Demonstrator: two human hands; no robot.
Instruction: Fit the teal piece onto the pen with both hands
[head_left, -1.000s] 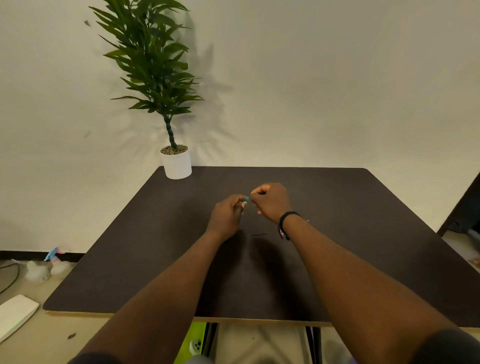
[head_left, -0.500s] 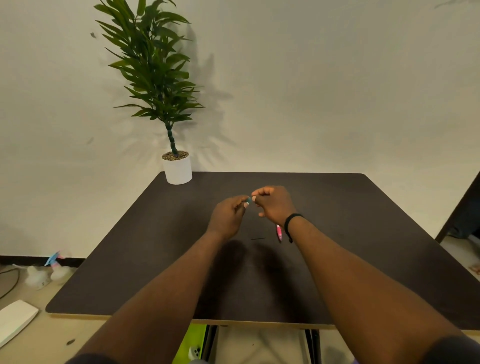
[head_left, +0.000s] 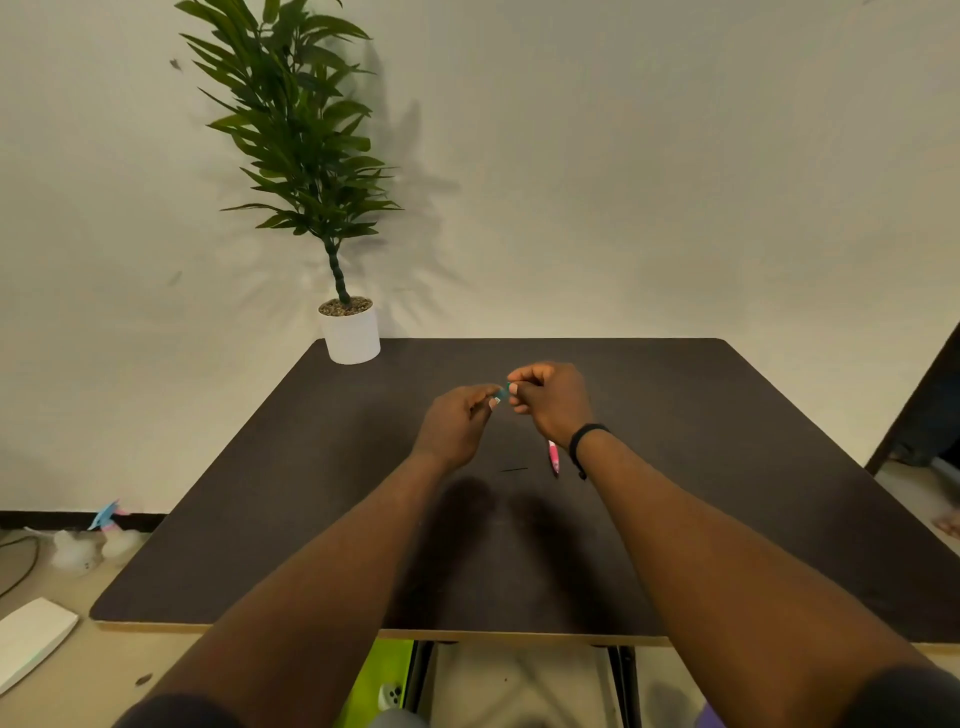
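- On the floor at far left lie a white flat thing (head_left: 31, 642) and a small blue and pink toy-like object (head_left: 106, 517), both well apart from my work.
- A potted plant (head_left: 349, 332) stands at the far left corner of the dark desk (head_left: 260, 493), nowhere near my hands.
- My left hand (head_left: 457, 423) is raised above the middle of the desk, its fingers (head_left: 485, 397) curled and pinching one end of a small teal piece (head_left: 503, 392).
- The teal piece sits in the air between both hands, clear of the desk; it is too small for me to tell what it is.
- My right hand (head_left: 553, 400) pinches the other end, fingers clamped on it, thumb and forefinger drawn together.
- I judge the work is midway: the piece is gripped from both sides, but it shows as one bit, not yet pulled apart or opened.
- A thin dark line (head_left: 514, 470) lies on the desk below my hands.
- Just beside my right wrist, with its black band (head_left: 584, 434), a pink pen-like thing (head_left: 554, 457) lies untouched on the desk.
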